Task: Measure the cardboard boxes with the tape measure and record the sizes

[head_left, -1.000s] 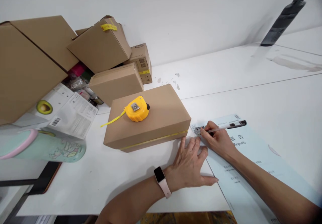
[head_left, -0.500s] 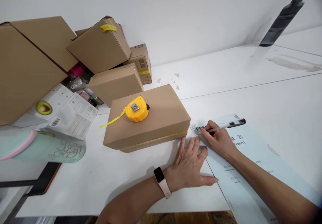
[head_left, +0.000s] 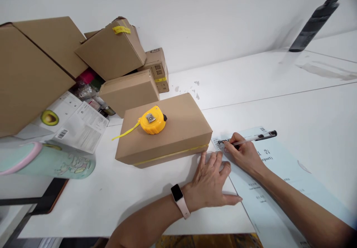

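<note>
The right hand (head_left: pixel 245 155) lies on a pale blue sheet (head_left: pixel 281 170) at the near right of the white tabletop (head_left: pixel 279 103). Its fingers are pinched around a pen (head_left: pixel 255 138). The pen's tip rests on the sheet's far left corner, beside some bold printed letters, and its dark capped end points right and slightly far. The sheet lies flat and runs from that corner toward the near right edge of the view, with the right forearm lying across it.

The left hand (head_left: pixel 209 183) is just left of the right one. It lies palm down with its fingers (head_left: pixel 213 160) loosely spread and holds nothing. Its thumb reaches over the sheet's left edge, and its fingertips point toward a box. A watch (head_left: pixel 177 195) with a pink strap and a dark face sits on the left wrist.

A closed flat cardboard box (head_left: pixel 178 129) stands just beyond the left hand, with a strip of yellow tape along its near side. A yellow tape measure (head_left: pixel 152 120) lies on its lid, and a short length of the blade trails off to the left.

More cardboard cartons (head_left: pixel 111 51) are piled against the wall at the far left, some of them tilted. Printed leaflets (head_left: pixel 80 127), one showing an avocado, lie in front of them. A mint-green bottle (head_left: pixel 55 162) with a pink rim lies on its side at the near left. At the far right, a dark slanted object (head_left: pixel 314 21) rises from the tabletop; I cannot tell what it is.
</note>
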`<action>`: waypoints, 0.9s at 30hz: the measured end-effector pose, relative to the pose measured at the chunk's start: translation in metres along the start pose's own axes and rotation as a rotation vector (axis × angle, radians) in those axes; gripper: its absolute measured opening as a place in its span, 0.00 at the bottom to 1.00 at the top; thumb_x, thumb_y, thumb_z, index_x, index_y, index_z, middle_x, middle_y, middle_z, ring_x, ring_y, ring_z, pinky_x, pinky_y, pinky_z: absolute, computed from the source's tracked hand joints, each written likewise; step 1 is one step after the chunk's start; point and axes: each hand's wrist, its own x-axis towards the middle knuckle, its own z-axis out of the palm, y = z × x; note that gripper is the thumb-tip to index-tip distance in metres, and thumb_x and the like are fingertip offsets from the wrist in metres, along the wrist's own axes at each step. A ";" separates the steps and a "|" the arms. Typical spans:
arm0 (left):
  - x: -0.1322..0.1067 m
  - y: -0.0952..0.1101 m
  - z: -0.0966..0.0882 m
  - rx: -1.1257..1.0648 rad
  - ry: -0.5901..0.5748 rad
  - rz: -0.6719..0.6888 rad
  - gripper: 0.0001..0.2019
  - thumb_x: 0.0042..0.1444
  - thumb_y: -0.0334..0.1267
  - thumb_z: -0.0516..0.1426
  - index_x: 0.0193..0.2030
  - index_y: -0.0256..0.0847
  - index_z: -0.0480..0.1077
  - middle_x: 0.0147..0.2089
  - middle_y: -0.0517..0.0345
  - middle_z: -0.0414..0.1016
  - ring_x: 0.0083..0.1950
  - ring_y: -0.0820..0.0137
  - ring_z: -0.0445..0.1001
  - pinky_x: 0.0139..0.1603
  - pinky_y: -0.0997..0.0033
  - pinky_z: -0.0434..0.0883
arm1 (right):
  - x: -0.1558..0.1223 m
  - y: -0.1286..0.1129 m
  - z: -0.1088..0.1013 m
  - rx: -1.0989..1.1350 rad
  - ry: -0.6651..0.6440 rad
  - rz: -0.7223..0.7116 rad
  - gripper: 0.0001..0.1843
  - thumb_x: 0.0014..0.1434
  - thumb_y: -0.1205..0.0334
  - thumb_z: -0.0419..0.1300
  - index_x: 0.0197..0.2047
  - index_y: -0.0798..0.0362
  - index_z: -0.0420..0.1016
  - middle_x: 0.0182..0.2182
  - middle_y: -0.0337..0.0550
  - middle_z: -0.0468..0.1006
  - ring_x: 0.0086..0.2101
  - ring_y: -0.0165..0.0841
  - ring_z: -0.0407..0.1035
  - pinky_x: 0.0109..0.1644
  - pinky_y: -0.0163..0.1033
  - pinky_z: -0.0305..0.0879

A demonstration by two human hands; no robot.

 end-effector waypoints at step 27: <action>-0.001 -0.002 0.007 -0.002 0.031 0.002 0.42 0.57 0.69 0.54 0.64 0.34 0.63 0.71 0.28 0.57 0.72 0.45 0.55 0.71 0.38 0.48 | 0.029 0.042 -0.031 -0.459 0.025 -0.514 0.25 0.60 0.75 0.47 0.55 0.50 0.74 0.48 0.49 0.80 0.49 0.45 0.70 0.49 0.49 0.69</action>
